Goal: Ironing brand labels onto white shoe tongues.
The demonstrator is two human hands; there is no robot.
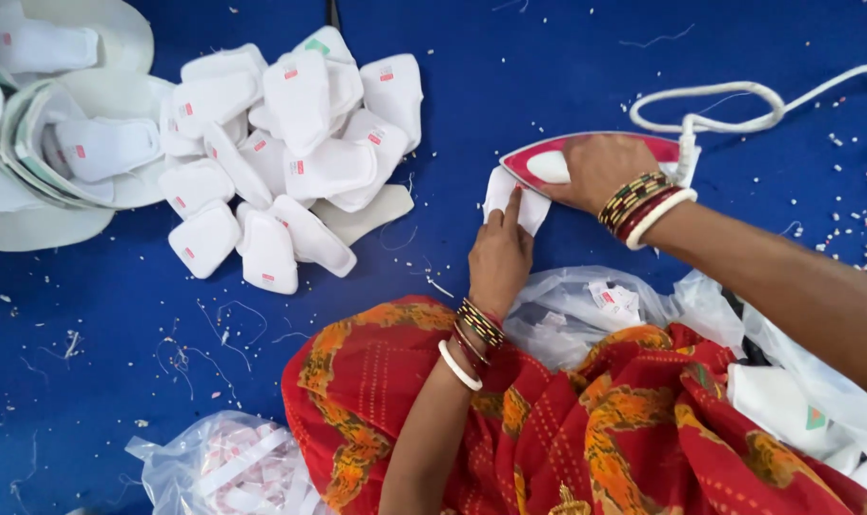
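I look down on a blue desk (567, 57). My right hand (600, 167) is wrapped tight around the handle of a red and white iron (548, 164). The hand hides most of the iron, so I see only its pointed front and a bit of its back. The iron sits at about 1 o'clock from the middle of my view. Its white cord (738, 107) loops away toward 2 o'clock and is cut off at the edge.

My left hand (498, 259) is not gripping anything. Its fingers lie flat and press down on a small white fabric piece (511, 202), just at the tip of the iron. The iron's tip covers part of the piece, and my fingers hide more of it.

At 11 o'clock lies a pile of white fabric pieces (295, 153) with tiny red tags. I cannot tell what the tags show.

At 10 o'clock are round white trays (119, 95), cut off by the edge, with a few more white pieces inside.

At 7 o'clock a clear plastic bag (224, 467) holds white and pink bits, too blurry to make out. Another clear bag (576, 310) rests on my lap, partly under red and orange cloth (548, 420), with some white pieces in it.

Bits of thread and lint dot the desk.
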